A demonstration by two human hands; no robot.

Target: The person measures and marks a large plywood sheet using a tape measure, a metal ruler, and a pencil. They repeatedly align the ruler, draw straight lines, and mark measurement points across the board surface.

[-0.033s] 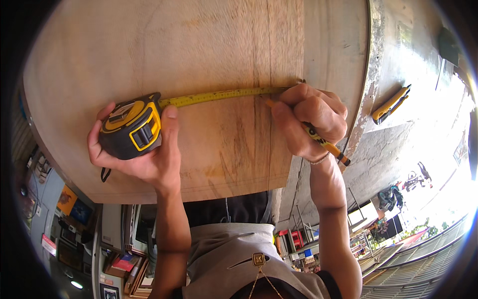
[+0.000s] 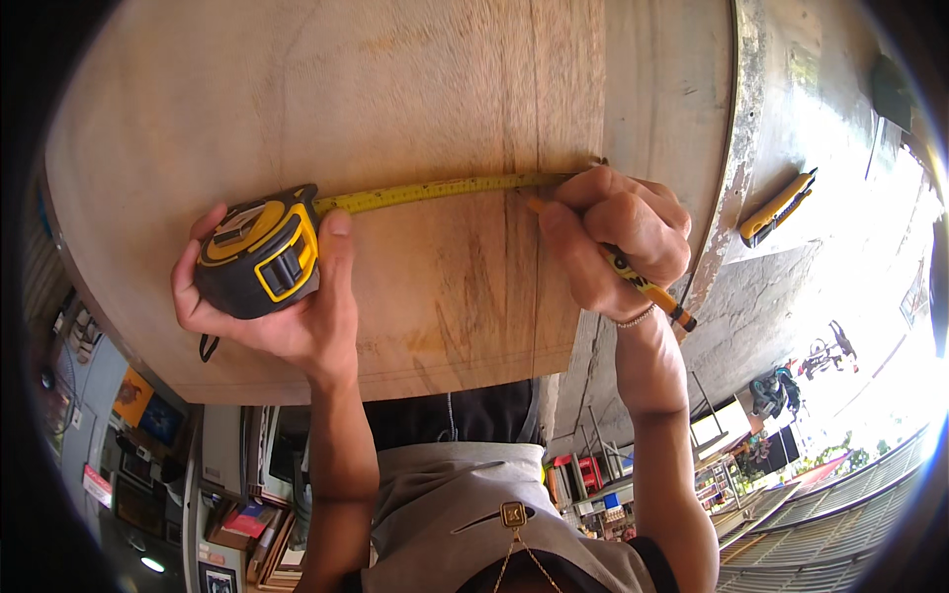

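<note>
My left hand [image 2: 311, 331] is closed around a black and yellow tape measure [image 2: 259, 252], its thumb by the mouth of the case. The yellow blade [image 2: 435, 192] runs out to the right across a plywood sheet [image 2: 395, 109]. My right hand [image 2: 623, 232] is closed on an orange and black pencil [image 2: 657, 295], the tip pointing left just below the blade. Those fingers cover the far end of the blade near the sheet's right edge, so I cannot tell whether they also pinch it.
A yellow and black utility knife [image 2: 778, 208] lies on the worn grey surface to the right. Another wood panel [image 2: 662, 89] shows beside the plywood's right edge. Shelves with books and boxes [image 2: 262, 539] stand at the lower left. Red and blue items [image 2: 591, 474] sit below the sheet.
</note>
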